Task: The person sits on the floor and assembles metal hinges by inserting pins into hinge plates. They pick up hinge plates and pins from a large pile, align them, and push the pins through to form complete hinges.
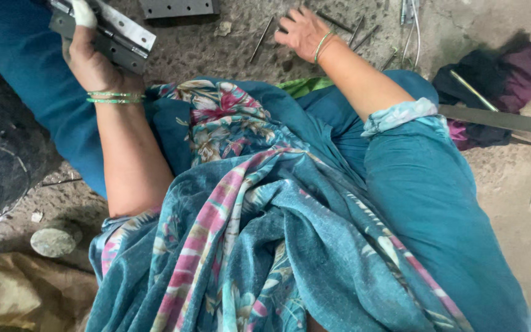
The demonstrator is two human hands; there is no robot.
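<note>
left hand [90, 52] closed around a grey metal hinge [115, 34], thumb wrapped in white tape pressed on the upper leaf, fingers hidden behind the plates; green bangles [115, 97] at that wrist. hinge held tilted, partly opened, up at the top left, just left of the flowered teal cloth [265, 203] covering the lap. right hand [302, 34] lowered palm down onto the rough concrete floor [216, 46] right of the hinge, fingers spread and loosely curled over thin metal pins [262, 40] scattered there; fingertips touching or just above the pins, cannot tell whether any pin is pinched. thin bangle at that wrist too. second flat grey hinge plate [176, 7] lying on the floor between hinge and right hand, at the top edge. dark cloth bundle [493, 80] and a long flat metal bar [499, 120] well to the right of the hinge. round stone [55, 240] far below the hinge, at the lower left.
</note>
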